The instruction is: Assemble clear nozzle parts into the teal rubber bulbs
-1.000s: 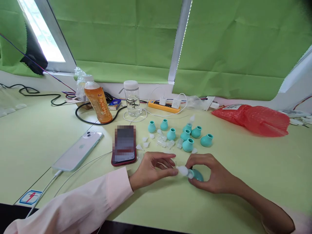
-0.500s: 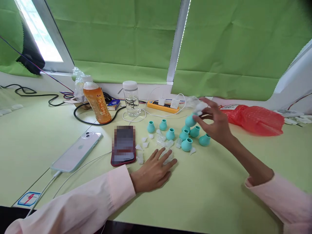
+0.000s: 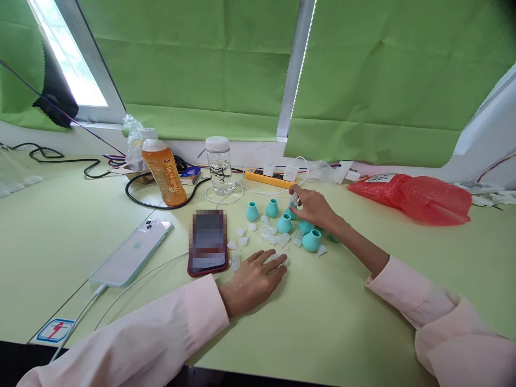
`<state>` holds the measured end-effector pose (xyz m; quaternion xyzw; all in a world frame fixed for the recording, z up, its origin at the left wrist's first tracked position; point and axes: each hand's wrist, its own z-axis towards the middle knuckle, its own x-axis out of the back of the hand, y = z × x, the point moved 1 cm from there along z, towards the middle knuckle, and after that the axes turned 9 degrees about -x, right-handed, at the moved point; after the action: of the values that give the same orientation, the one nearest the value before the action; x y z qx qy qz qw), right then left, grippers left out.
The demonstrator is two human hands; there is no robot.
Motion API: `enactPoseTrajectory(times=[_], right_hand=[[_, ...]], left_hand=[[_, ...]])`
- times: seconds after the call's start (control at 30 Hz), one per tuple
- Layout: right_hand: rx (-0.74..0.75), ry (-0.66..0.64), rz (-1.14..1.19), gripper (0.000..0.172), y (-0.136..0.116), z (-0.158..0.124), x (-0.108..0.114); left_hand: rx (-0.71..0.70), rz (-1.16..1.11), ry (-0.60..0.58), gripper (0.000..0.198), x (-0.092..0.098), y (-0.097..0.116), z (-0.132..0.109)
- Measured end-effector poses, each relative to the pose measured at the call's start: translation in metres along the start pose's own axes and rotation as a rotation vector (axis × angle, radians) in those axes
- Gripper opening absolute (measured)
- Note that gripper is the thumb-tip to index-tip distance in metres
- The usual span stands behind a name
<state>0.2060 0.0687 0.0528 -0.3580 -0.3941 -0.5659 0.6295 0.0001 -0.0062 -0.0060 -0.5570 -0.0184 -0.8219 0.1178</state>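
My left hand (image 3: 256, 279) lies palm down on the table, fingers spread and stretched out, its fingertips over clear plastic pieces (image 3: 282, 259). Beyond it, my right hand (image 3: 316, 207) pinches a small teal squeeze bulb (image 3: 291, 212) with a whitish piece at its top; the fingers partly cover both. Around that hand stand several more teal bulbs with open necks, such as one in front (image 3: 312, 241) and another to the left (image 3: 272, 208). Clear tubes (image 3: 269, 234) and small white pointed tips (image 3: 243, 241) lie scattered between the two hands.
To the left lie a dark-red-cased phone (image 3: 208, 242) and a pale phone (image 3: 133, 252) on a charging cable. Behind stand an orange drink bottle (image 3: 165, 174), a water bottle (image 3: 220, 166) and a power strip (image 3: 270, 178). A red plastic bag (image 3: 411, 198) lies at the right.
My right hand has moved left and down with the teal bulb, from above the right side of the group to its back. My left hand stays nearly in place.
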Motion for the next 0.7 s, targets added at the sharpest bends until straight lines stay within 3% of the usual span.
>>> enactPoseTrajectory(times=[0.3, 0.43, 0.53, 0.6, 0.7], right_hand=[[0.023, 0.057, -0.136, 0.025, -0.004, -0.002, 0.004], [0.05, 0.246, -0.12, 0.027, -0.01, -0.009, 0.015], [0.209, 0.393, -0.015, 0.021, -0.02, -0.027, 0.02], [0.389, 0.327, 0.032, 0.017, -0.03, -0.044, 0.015], [0.554, 0.031, -0.025, 0.025, -0.041, -0.067, 0.0]], left_hand=[[0.045, 0.077, 0.0, 0.017, 0.006, 0.001, 0.0], [0.14, 0.078, -0.043, 0.027, 0.005, 0.0, 0.001], [0.189, 0.082, -0.085, 0.033, 0.003, -0.001, 0.002], [0.186, 0.079, -0.11, 0.035, 0.001, -0.002, 0.001], [0.199, 0.046, -0.11, 0.036, -0.002, -0.005, 0.001]])
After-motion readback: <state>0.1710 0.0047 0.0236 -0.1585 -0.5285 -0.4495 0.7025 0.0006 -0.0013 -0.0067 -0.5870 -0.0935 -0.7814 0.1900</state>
